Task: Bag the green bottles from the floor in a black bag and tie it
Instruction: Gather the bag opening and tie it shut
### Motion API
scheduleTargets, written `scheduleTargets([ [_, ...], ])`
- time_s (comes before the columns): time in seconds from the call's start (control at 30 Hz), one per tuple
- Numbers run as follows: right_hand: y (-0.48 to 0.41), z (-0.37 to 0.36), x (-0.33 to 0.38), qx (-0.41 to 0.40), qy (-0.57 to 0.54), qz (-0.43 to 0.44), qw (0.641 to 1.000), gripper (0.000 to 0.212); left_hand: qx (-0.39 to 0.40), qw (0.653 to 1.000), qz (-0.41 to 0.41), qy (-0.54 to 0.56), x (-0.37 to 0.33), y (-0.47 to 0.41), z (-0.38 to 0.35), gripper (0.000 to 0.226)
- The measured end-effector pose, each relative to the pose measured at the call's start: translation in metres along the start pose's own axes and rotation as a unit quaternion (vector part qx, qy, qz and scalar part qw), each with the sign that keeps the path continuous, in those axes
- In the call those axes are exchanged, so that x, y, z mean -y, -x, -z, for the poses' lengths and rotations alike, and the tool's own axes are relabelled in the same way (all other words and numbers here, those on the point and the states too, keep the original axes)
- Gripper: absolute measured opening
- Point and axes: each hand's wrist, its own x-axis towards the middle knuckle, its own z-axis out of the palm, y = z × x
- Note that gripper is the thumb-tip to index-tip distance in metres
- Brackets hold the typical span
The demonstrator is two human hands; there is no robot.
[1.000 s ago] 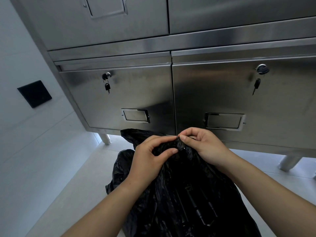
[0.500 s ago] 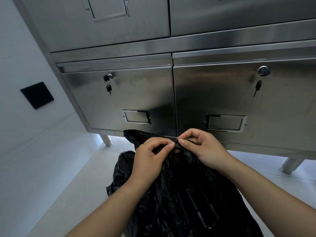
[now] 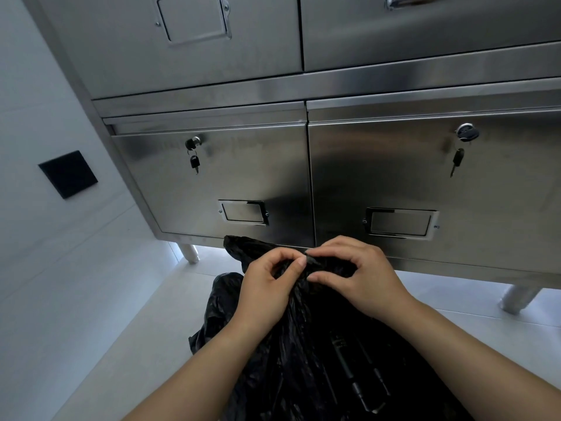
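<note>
A full black plastic bag point(image 3: 303, 360) stands on the pale floor in front of me, its neck gathered at the top. My left hand point(image 3: 264, 287) pinches the twisted neck from the left between thumb and fingers. My right hand point(image 3: 358, 275) grips the same bunched plastic from the right, fingers curled over it. A loose flap of the bag point(image 3: 243, 246) sticks up behind my left hand. No green bottles are visible; whatever the bag holds is hidden by the black plastic.
A stainless steel cabinet point(image 3: 379, 177) with locked doors and hanging keys point(image 3: 194, 162) stands close behind the bag on round legs point(image 3: 516, 299). A white wall with a black square plate point(image 3: 68, 174) is on the left. Pale floor tiles point(image 3: 121, 344) lie to the left.
Both hands keep working the bag's neck; the right hand's fingers have shifted further over the bunched plastic, and the left thumb and fingers have closed in on the twist. The view tilted slightly.
</note>
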Motion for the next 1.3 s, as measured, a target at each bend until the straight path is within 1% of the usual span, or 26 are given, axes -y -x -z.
scheduleTargets([
  [0.1, -0.002, -0.001, 0.000, -0.036, -0.030, 0.001, 0.999, 0.015, 0.014, 1.000, -0.014, 0.022, -0.003, 0.001, -0.001, 0.009],
  [0.17, -0.002, -0.001, -0.001, -0.051, -0.046, -0.012, 0.998, 0.011, 0.011, 0.997, 0.013, 0.071, -0.005, 0.001, 0.001, 0.013],
  [0.27, -0.001, -0.001, -0.003, -0.060, -0.062, -0.042, 0.995, 0.011, 0.026, 0.993, 0.058, 0.099, -0.006, -0.002, 0.008, 0.021],
  [0.37, 0.000, -0.001, -0.004, -0.056, -0.085, -0.074, 0.992, 0.014, 0.071, 0.990, 0.066, 0.099, -0.008, -0.004, 0.013, 0.022],
  [0.5, 0.002, -0.001, -0.002, -0.031, -0.103, -0.098, 0.989, 0.013, 0.090, 0.991, 0.074, 0.072, -0.009, -0.003, 0.013, 0.024],
  [0.6, 0.007, 0.000, -0.004, -0.020, -0.126, -0.129, 0.983, 0.014, 0.074, 0.994, 0.069, 0.036, -0.008, -0.003, 0.013, 0.022],
  [0.77, 0.016, 0.001, -0.012, -0.047, -0.201, -0.204, 0.957, 0.020, 0.031, 0.998, 0.051, -0.017, -0.007, -0.003, 0.014, 0.023],
  [0.93, 0.021, 0.005, -0.014, -0.047, -0.253, -0.249, 0.934, 0.014, 0.031, 0.998, 0.049, -0.007, -0.008, -0.003, 0.019, 0.028],
  [1.03, 0.023, 0.011, -0.018, -0.087, -0.265, -0.276, 0.920, 0.007, 0.010, 0.998, 0.059, -0.022, -0.009, -0.004, 0.027, 0.019],
  [1.1, 0.024, 0.018, -0.020, -0.098, -0.277, -0.292, 0.910, 0.011, -0.010, 0.998, 0.055, -0.036, -0.009, -0.006, 0.034, 0.010],
  [1.17, 0.023, 0.021, -0.019, -0.106, -0.308, -0.293, 0.899, 0.016, -0.015, 0.998, 0.037, -0.040, -0.012, -0.008, 0.036, 0.009],
  [1.2, 0.021, 0.021, -0.017, -0.117, -0.327, -0.291, 0.891, 0.014, -0.012, 0.999, 0.027, -0.036, -0.015, -0.009, 0.035, 0.011],
  [1.23, 0.019, 0.021, -0.016, -0.128, -0.327, -0.279, 0.894, 0.008, -0.011, 0.999, 0.017, -0.028, -0.018, -0.010, 0.032, 0.013],
  [1.27, 0.015, 0.021, -0.014, -0.136, -0.301, -0.257, 0.908, 0.004, -0.010, 1.000, 0.006, -0.018, -0.021, -0.012, 0.029, 0.015],
  [1.3, 0.011, 0.022, -0.012, -0.137, -0.264, -0.231, 0.926, 0.007, -0.011, 1.000, 0.001, -0.007, -0.023, -0.013, 0.026, 0.017],
])
